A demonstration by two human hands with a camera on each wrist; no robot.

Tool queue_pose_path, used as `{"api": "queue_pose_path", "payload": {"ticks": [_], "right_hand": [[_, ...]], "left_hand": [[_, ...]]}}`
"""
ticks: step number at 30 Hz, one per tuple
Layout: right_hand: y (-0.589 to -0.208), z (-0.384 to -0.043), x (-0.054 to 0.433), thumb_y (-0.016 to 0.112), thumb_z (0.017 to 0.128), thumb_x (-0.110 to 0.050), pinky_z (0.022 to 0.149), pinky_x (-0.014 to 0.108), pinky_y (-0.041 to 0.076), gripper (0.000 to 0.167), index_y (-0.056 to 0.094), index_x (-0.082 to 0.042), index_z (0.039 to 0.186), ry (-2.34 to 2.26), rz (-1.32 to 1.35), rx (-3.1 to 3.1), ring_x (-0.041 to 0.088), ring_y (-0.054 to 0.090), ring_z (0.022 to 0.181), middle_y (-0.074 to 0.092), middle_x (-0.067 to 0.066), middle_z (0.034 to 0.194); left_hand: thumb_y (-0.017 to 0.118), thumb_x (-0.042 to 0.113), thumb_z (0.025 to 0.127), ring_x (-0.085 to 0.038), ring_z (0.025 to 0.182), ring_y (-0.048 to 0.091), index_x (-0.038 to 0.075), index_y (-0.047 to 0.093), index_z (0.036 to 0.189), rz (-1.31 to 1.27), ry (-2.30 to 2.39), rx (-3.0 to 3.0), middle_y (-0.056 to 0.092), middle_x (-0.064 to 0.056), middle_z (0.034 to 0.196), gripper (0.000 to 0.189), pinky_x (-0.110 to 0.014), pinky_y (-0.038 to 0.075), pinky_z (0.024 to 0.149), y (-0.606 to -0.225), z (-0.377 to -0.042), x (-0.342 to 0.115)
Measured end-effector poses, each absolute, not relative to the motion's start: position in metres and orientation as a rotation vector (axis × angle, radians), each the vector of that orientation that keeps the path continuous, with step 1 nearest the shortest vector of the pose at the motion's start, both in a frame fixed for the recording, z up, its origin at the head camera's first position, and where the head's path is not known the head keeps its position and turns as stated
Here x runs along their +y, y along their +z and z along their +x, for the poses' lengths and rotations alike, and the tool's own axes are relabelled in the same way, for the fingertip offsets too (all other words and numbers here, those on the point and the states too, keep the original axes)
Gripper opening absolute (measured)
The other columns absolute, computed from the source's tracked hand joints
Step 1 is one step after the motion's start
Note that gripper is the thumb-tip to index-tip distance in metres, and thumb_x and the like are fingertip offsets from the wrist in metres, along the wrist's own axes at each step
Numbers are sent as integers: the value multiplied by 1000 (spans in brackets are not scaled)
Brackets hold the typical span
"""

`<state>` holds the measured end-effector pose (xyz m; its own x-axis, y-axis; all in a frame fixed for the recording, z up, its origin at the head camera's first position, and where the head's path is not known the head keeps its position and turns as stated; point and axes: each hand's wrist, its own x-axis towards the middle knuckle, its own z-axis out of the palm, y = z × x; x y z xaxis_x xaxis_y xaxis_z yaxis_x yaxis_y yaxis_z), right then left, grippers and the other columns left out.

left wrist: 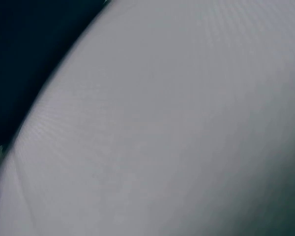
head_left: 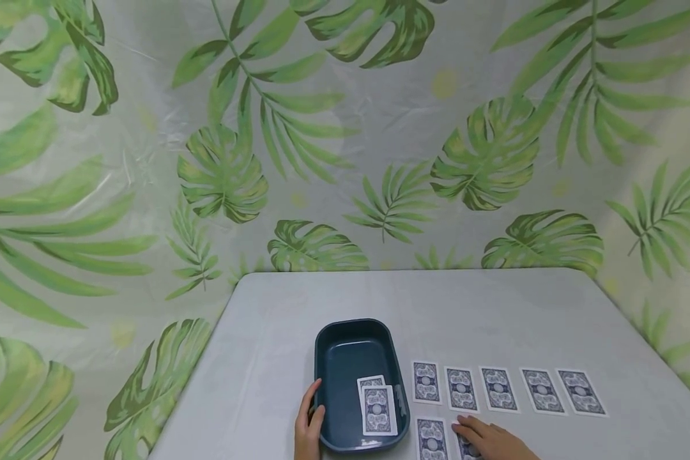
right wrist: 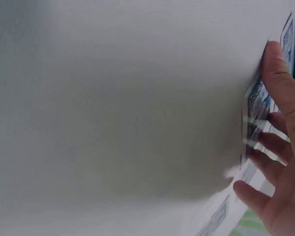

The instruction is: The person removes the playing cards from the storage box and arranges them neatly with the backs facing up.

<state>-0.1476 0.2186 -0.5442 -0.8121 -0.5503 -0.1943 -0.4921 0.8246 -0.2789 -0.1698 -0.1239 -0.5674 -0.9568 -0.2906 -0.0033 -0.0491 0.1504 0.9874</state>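
Currently, seven patterned playing cards [head_left: 498, 389] lie face down on the white desk [head_left: 299, 297], five behind two; two more cards [head_left: 377, 412] overlap inside the dark-blue, rounded rectangular tray [head_left: 353, 358]. Your left hand [head_left: 308, 428] grips its left rim. Your right hand [head_left: 485, 437] touches the front row's right card [head_left: 467, 449]; only the right wrist view shows its fingers [right wrist: 268, 167] spread apart.
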Motion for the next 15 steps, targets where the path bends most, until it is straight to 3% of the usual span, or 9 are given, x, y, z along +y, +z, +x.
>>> {"api": "queue_pose_path", "payload": {"ticks": [5, 11, 15], "right_hand": [[-532, -149, 210, 44, 68, -78, 89, 51, 42, 81, 51, -20, 124, -214, -728, 2757, 24, 52, 111, 53, 3, 125], [-501, -162, 188, 56, 79, -53, 93, 54, 38, 51, 56, -20, 118, -274, -730, 2884, 28, 52, 111, 56, 3, 122], [-486, -175, 163, 61, 80, -43, 95, 51, 38, 43, 58, -20, 116, -262, -777, 3025, 24, 51, 112, 57, 1, 120]], "left_hand": [[45, 15, 89, -29, 131, 34, 20, 49, 130, 335, -1888, -2245, 43, -7, 139, 41, -53, 29, 102, -567, -169, -125], [45, 17, 90, -10, 125, 38, 22, 50, 130, 340, -1846, -2279, 45, -1, 138, 40, -40, 34, 100, -569, -169, -126], [46, 18, 91, -11, 125, 38, 22, 50, 130, 328, -1848, -2274, 45, -1, 138, 40, -39, 34, 100, -570, -169, -126]]}}
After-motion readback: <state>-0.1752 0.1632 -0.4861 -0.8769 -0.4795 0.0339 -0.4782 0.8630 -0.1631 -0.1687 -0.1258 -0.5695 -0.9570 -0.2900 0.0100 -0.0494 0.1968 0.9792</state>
